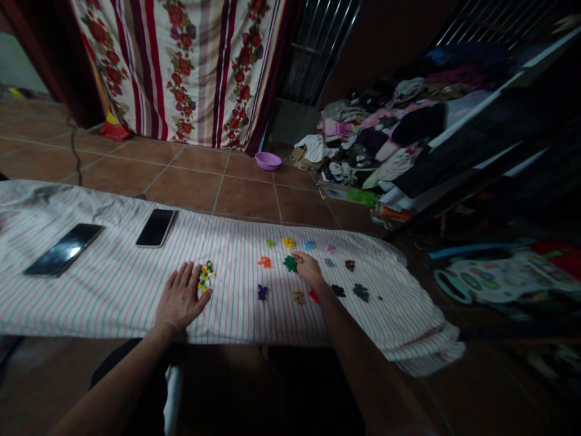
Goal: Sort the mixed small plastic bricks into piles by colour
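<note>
My left hand (179,301) lies flat on the striped cloth with its fingers stretched out. Against its thumb and forefinger sits a mixed heap of tiny yellow, green and white pieces (207,276). My right hand (308,268) reaches to a pile of dark green pieces (290,263), fingertips pinched together at its edge; whatever they hold is too small to make out. Around it lie small piles sorted by colour: orange (264,262), yellow (288,242), blue (309,244), purple (262,292), tan (298,297) and red (313,295), the red one partly hidden by my right wrist.
Two phones, one dark (64,249) and one light-edged (156,228), lie left on the striped cloth (227,315). More piles, black (338,291), grey (361,292) and brown (349,265), are at the right. A purple basin (268,161) and heaped clothes (376,130) are beyond.
</note>
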`<state>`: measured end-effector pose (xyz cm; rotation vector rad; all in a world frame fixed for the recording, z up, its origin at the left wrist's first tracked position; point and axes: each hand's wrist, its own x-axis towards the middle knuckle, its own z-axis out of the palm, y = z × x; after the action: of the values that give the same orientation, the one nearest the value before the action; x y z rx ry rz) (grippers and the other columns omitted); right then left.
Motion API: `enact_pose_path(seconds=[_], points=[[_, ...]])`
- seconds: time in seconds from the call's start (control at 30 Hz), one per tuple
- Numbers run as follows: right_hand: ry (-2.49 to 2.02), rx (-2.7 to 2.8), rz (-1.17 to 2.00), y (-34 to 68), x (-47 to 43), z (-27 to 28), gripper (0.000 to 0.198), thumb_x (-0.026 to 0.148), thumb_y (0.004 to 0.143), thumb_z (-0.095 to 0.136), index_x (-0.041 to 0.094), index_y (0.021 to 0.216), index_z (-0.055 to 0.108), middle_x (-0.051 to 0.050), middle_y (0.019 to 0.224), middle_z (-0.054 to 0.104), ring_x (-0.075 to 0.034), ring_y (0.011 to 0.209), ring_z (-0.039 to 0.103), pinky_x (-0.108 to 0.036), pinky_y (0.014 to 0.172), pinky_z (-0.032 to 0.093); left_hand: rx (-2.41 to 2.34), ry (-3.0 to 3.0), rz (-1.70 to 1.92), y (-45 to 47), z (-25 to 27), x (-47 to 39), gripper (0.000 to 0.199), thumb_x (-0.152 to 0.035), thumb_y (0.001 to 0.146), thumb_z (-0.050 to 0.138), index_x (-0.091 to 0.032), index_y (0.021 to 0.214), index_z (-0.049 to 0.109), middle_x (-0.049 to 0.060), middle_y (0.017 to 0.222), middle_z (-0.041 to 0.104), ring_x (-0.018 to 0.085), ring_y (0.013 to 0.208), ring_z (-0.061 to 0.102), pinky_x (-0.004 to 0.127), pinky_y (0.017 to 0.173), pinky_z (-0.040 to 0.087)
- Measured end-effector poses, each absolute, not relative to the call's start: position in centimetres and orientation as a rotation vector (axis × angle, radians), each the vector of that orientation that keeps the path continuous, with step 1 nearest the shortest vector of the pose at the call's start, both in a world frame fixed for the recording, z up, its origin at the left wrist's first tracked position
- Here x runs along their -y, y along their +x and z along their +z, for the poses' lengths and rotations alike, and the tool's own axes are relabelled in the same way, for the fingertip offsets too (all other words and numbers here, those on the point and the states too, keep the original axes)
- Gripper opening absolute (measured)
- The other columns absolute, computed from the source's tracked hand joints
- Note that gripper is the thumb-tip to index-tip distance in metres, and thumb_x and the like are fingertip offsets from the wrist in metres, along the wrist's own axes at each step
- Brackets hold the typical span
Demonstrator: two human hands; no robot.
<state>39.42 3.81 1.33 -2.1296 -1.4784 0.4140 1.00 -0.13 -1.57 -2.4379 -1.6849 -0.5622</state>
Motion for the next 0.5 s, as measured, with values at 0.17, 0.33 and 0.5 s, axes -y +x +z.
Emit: enact_pose_path(seconds=[0.17, 0.33, 0.5], points=[[-2.047, 1.433, 0.507, 40.1, -3.9, 0.5, 0.035, 0.012, 0.079, 0.047, 0.021, 0.102, 0.073, -0.006, 0.107, 0.073, -0.022, 0.104, 0.066, -0.036, 0.095, 0.049, 1.725, -2.463, -0.514, 1.0, -1.0, 0.2, 0.071, -0.056, 0.088, 0.035, -0.006, 0.138, 0.044, 0.021, 0.144, 0.046, 0.033, 0.137, 0.038, 0.05, 0.111, 0.031], [-2.014, 1.323, 0.536, 40.2, -4.0, -0.1, 0.037, 0.012, 0.077, 0.047, 0.02, 0.103, 0.071, -0.007, 0.104, 0.073, -0.02, 0.102, 0.067, -0.036, 0.095, 0.05, 1.763, -2.477, -0.52, 1.1, -0.8, 0.3, 0.07, -0.055, 0.089, 0.035, -0.006, 0.138, 0.044, 0.021, 0.143, 0.046, 0.033, 0.138, 0.037, 0.049, 0.113, 0.029], [-1.993, 1.298, 0.54, 39.5, -3.7, -0.2, 0.038, 0.013, 0.076, 0.048, 0.017, 0.108, 0.069, -0.009, 0.105, 0.072, -0.019, 0.099, 0.068, -0.033, 0.092, 0.05, 1.787, -2.499, -0.537, 1.0, -0.7, 0.4, 0.07, -0.055, 0.089, 0.037, -0.006, 0.139, 0.042, 0.021, 0.145, 0.044, 0.033, 0.139, 0.035, 0.049, 0.113, 0.028]])
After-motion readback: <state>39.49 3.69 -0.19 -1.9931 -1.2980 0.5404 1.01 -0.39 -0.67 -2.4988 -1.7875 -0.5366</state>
